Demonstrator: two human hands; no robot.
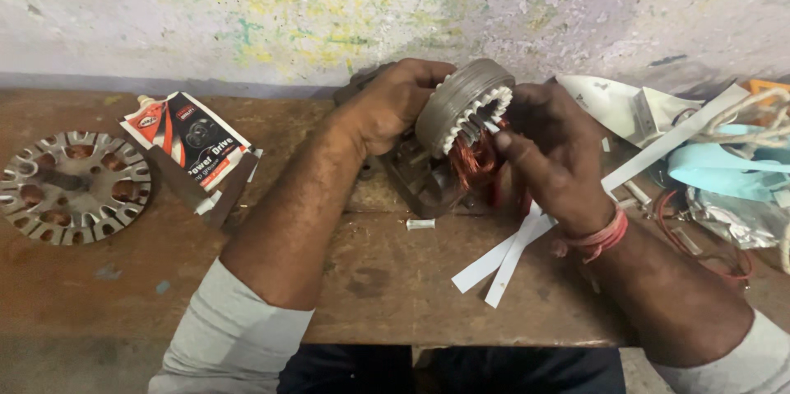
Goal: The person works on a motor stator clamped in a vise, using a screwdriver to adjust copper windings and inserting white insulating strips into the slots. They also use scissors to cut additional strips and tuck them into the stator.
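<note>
Motor stator, ring-shaped, grey laminated steel with white slot liners and copper winding hanging from its lower face. It is held above the middle of the worktop, over a dark metal part that rests on the wood just beneath it.

Left hand: fingers curled shut over the back rim of the stator, thumb side toward the wall. Judged to be the steadying grip, since it carries the weight and keeps the ring tilted.

Right hand: fingers closed in a pinch at the toothed edge of the ring, thumb and forefinger pressed at a slot, with white paper strips trailing down from under the palm to the worktop. Whether the pinch holds the strip end itself or a wire cannot be told (fingertips cover the spot).

Orientation: the ring stands on edge and leaning, its axis running from upper left to lower right, open slotted face turned toward the right hand. That tilt looks chosen to bring the slots into view and within reach of the pinching fingers.

Surroundings: a slotted metal disc lies flat at far left; an adhesive tube on its card pack lies between disc and left forearm; a small white sleeve piece lies near the front of the dark part; cords and scraps pile at right.
</note>
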